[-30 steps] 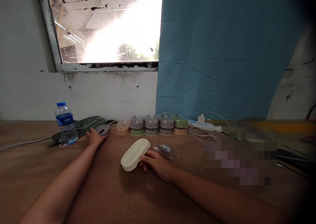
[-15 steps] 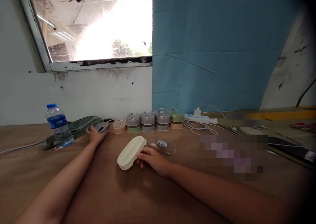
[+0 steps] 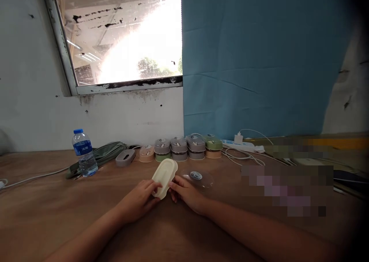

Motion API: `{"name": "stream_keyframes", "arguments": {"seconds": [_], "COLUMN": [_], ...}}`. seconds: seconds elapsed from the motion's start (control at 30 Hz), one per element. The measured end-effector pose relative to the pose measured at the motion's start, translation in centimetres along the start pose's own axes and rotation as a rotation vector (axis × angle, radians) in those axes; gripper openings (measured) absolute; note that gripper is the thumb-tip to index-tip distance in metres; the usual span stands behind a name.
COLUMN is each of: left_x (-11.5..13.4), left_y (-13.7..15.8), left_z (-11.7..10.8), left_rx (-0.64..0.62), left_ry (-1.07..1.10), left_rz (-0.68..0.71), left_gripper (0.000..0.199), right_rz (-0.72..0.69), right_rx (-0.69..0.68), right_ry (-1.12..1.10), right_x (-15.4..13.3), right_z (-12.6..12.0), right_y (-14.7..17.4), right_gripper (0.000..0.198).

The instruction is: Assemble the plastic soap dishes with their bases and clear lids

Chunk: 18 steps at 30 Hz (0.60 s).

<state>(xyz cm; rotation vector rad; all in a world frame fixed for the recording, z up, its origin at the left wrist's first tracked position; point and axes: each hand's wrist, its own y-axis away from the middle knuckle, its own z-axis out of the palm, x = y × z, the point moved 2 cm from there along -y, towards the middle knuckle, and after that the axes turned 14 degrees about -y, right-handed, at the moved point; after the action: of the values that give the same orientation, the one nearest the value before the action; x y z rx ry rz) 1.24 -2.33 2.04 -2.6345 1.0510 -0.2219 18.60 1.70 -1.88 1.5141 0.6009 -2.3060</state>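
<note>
A white wall (image 3: pixel 129 117) rises behind a brown table (image 3: pixel 57 212). Toward the back, 4 stacks of 2 boxes (image 3: pixel 179 148) stand side by side. Nearer, a person's right hand (image 3: pixel 188 194) grips a tilted cream tray (image 3: pixel 165 173), fingers closed on its right edge. The left hand (image 3: pixel 140 200) touches its near left rim; whether those fingers pinch cannot be told.

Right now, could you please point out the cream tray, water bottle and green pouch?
Cream tray (image 3: pixel 165 172), head view: its camera-facing side.
Water bottle (image 3: pixel 83 149), head view: its blue label.
Green pouch (image 3: pixel 108 154), head view: its right-hand part.
</note>
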Motion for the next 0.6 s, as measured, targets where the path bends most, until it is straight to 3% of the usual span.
{"name": "stream_keyframes", "arguments": {"seconds": [0.1, 0.3, 0.47, 0.53, 0.6], "left_x": [-0.4, -0.8, -1.2, -1.4, -1.7], "left_y": [-0.2, -0.1, 0.1, 0.1, 0.0], "left_z": [0.9, 0.7, 0.6, 0.8, 0.9], "left_rx": [0.019, 0.071, 0.074, 0.075, 0.089], "left_ry": [-0.022, -0.082, -0.073, -0.051, -0.003], "left_rz": [-0.004, 0.082, 0.074, 0.039, -0.017], "left_gripper": [0.014, 0.018, 0.018, 0.017, 0.016], "right_rz": [-0.001, 0.006, -0.016, -0.087, -0.221], "right_rx": [0.002, -0.005, 0.016, 0.016, -0.011], "right_ry": [0.023, 0.099, 0.260, 0.404, 0.699], "right_x": [-0.1, -0.3, -0.6, -1.5, -3.0], "right_z": [-0.1, 0.1, 0.2, -0.1, -0.5], "right_y": [0.1, 0.1, 0.4, 0.6, 0.7], "right_gripper": [0.036, 0.033, 0.022, 0.015, 0.018]}}
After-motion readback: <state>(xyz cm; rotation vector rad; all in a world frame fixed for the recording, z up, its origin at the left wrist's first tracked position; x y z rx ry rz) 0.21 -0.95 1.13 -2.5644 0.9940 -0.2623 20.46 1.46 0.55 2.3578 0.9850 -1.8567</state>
